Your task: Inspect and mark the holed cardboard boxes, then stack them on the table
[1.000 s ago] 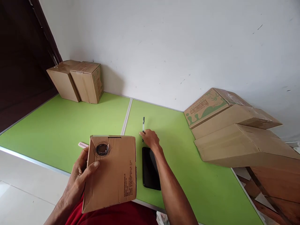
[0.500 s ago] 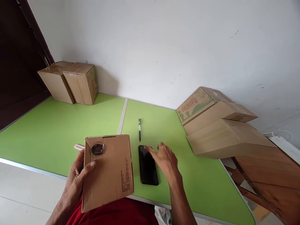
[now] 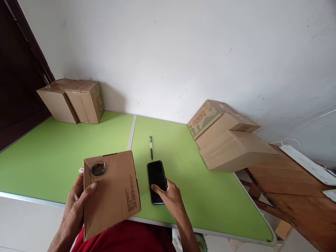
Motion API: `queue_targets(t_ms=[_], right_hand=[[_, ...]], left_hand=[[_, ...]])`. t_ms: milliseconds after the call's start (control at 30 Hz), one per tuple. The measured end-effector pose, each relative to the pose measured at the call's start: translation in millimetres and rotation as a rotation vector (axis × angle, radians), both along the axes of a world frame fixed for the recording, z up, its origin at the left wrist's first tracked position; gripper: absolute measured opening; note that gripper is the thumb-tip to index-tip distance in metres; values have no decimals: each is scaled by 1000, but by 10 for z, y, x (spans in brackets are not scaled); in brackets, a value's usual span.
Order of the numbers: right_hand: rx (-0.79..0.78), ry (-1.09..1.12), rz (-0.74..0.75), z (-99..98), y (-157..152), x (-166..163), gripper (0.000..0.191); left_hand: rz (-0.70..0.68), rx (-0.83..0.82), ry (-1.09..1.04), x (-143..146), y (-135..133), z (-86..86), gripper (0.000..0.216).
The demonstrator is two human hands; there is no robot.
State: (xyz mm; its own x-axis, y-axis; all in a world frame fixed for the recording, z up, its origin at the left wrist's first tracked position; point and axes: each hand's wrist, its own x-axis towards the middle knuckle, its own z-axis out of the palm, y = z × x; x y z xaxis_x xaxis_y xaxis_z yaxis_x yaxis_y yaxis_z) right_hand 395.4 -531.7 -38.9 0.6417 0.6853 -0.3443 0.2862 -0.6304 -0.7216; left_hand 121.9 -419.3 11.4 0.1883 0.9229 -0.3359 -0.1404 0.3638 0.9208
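Observation:
My left hand (image 3: 76,203) grips a small cardboard box (image 3: 112,192) by its left side, thumb on the upper face and the other fingers out of sight behind it. A dark-ringed hole (image 3: 98,169) is cut near the box's top left corner, and printed text runs down its right side. My right hand (image 3: 169,197) holds a black smartphone (image 3: 156,175), its thumb across the screen and its fingers at the right edge. Beyond the phone lies a pen (image 3: 151,147), clip end away from me. A pale pink item (image 3: 81,170) peeks out beside the box, mostly hidden.
Cardboard cartons (image 3: 81,101) stand at the back left of the green table (image 3: 110,134). More cartons (image 3: 225,140) lean together at the right edge. Past them are a wooden surface (image 3: 286,182) and a white power strip (image 3: 307,164). A white wall (image 3: 147,52) rises behind the table.
My right hand has come down from above the phone and closed on its lower right side. The box stays in my left hand. The view has shifted to the right.

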Motion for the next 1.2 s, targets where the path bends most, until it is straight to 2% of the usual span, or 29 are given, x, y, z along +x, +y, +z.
queue_targets(t_ms=[67, 133, 200, 267, 367, 467, 533, 633, 700, 767, 1000, 1200], right_hand=[[138, 172, -31, 35, -115, -48, 42], [324, 500, -174, 121, -246, -122, 49], [507, 884, -353, 272, -368, -198, 54], [625, 1118, -422, 484, -450, -270, 50], [716, 1309, -289, 848, -453, -391, 40], [696, 1494, -116, 1098, -334, -539, 69], [618, 1534, -34, 1124, -237, -622, 82], [557, 1438, -26, 985, -125, -675, 68], [590, 1345, -82, 868, -74, -676, 57], [615, 1315, -118, 806, -27, -678, 53], [608, 1420, -74, 919, 126, -726, 61], [660, 1330, -191, 851, 52, -692, 50]], left_hand=[[9, -2, 11, -21, 21, -24, 82], [12, 3, 21, -18, 53, -47, 76], [4, 27, 29, 26, 100, -66, 70], [-11, 60, 20, 125, 160, -78, 68], [-80, 105, -72, 374, 237, -75, 70], [-170, 163, -183, 657, 248, -53, 67], [-220, 219, -213, 800, 216, -48, 61], [-273, 318, -196, 889, 152, -80, 58], [-245, 345, -147, 878, 127, -121, 58], [-207, 331, -99, 840, 125, -159, 59], [-232, 268, -125, 797, 160, -146, 59], [-230, 320, -108, 834, 113, -106, 62]])
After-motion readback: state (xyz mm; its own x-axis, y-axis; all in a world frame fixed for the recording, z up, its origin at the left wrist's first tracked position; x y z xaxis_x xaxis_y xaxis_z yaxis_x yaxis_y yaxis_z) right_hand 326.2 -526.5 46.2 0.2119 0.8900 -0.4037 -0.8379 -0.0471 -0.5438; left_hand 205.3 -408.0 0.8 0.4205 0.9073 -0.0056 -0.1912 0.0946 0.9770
